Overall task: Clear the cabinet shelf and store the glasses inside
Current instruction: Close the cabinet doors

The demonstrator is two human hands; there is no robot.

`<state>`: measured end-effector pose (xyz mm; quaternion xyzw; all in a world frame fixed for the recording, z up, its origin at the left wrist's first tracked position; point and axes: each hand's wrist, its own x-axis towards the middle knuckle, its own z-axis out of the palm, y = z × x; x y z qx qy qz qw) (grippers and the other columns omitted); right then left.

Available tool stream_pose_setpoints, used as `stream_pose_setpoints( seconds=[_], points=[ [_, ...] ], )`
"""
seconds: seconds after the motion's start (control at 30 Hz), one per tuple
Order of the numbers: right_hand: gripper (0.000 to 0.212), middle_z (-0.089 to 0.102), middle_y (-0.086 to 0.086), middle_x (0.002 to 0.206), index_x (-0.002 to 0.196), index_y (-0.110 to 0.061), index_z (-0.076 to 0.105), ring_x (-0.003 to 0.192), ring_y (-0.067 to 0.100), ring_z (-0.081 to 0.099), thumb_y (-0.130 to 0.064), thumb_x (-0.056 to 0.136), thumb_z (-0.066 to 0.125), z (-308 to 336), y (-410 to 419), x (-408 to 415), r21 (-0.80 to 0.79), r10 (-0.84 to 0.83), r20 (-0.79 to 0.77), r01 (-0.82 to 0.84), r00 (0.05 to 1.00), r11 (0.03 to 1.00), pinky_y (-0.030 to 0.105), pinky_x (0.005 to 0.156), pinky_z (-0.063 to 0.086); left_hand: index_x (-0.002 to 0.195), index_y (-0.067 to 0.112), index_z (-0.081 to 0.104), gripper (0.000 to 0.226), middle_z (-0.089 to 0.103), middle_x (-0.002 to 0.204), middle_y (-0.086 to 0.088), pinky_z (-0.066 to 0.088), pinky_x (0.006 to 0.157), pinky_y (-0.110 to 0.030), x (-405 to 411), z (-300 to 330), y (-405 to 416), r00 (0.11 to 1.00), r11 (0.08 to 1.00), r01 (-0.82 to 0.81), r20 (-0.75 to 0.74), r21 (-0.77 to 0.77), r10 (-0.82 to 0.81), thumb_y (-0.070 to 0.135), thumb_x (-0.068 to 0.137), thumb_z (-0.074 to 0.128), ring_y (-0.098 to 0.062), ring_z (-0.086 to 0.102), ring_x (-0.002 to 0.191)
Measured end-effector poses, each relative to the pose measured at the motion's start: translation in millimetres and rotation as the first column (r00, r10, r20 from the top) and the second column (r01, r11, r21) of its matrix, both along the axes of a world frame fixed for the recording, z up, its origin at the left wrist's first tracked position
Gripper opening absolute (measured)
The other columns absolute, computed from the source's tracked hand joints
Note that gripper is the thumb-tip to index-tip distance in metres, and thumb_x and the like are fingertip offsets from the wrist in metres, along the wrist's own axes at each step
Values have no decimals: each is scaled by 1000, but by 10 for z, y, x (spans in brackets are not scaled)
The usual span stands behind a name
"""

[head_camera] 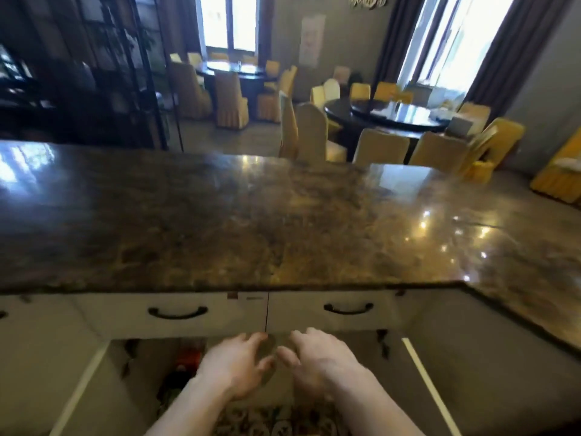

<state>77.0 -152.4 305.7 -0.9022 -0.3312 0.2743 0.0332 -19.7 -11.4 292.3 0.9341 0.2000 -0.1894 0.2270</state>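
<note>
Both my hands reach down in front of the open cabinet (314, 344) under the counter. My left hand (235, 363) and my right hand (314, 360) are close together, with fingers curved and apart. A blurred, greyish, translucent shape (269, 346), possibly a glass, sits between them; I cannot tell whether either hand grips it. The shelf inside is mostly hidden behind my hands and arms. Some orange and dark items (185, 363) show inside on the left.
Both cabinet doors stand swung out, the left door (78, 388) and the right door (430, 388). Above are two white drawers with black handles (177, 313) and a dark marble counter (251, 215). Beyond it are round tables and yellow-covered chairs (380, 146).
</note>
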Motion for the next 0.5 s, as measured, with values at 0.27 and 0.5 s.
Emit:
stream_pose_setpoints(
  seconds=[0.27,0.5],
  points=[
    [51,59,0,126,132,-31,57,116,25,57,-63,98,36,1118,-446,-48,279,-6,225,-58,974,958,42,93,47,148,41,33,55,45,148,7,49,101,-37,-367,1058,-185,931,985,-155,344,76,120,55,97,46,-14,48,131],
    [51,55,-7,136,139,-34,51,120,17,56,-61,97,44,634,-1311,-46,311,-171,219,97,961,945,36,92,49,145,42,36,57,44,149,5,47,101,-42,-1075,600,18,830,913,-404,398,-53,391,57,92,53,-19,47,131]
  ],
)
